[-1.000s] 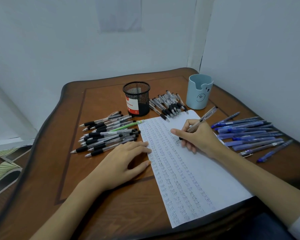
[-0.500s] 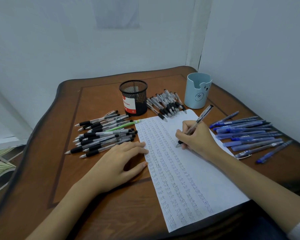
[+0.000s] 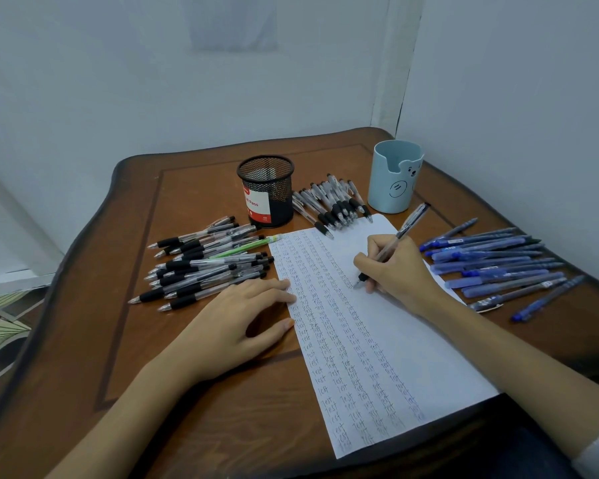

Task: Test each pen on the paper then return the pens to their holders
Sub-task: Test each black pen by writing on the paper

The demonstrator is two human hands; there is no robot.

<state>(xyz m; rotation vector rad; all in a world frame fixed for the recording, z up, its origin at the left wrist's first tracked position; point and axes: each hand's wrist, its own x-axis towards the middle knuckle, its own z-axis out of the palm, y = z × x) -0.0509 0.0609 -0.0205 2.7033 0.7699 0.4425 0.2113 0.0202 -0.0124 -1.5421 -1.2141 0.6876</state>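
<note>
Head view shows us in the testing step. Our right hand (image 3: 398, 271) is curled round a clear pen (image 3: 400, 233), and its tip touches the paper (image 3: 412, 340) near the top. Our left hand (image 3: 236, 323) lies flat with straight fingers, pressing the paper's edge onto the bench (image 3: 187, 409). Next, we think, we finish this word and pick another pen. The black mesh pot (image 3: 266, 191) and blue bear cup (image 3: 393, 178) wait behind the paper.
</note>
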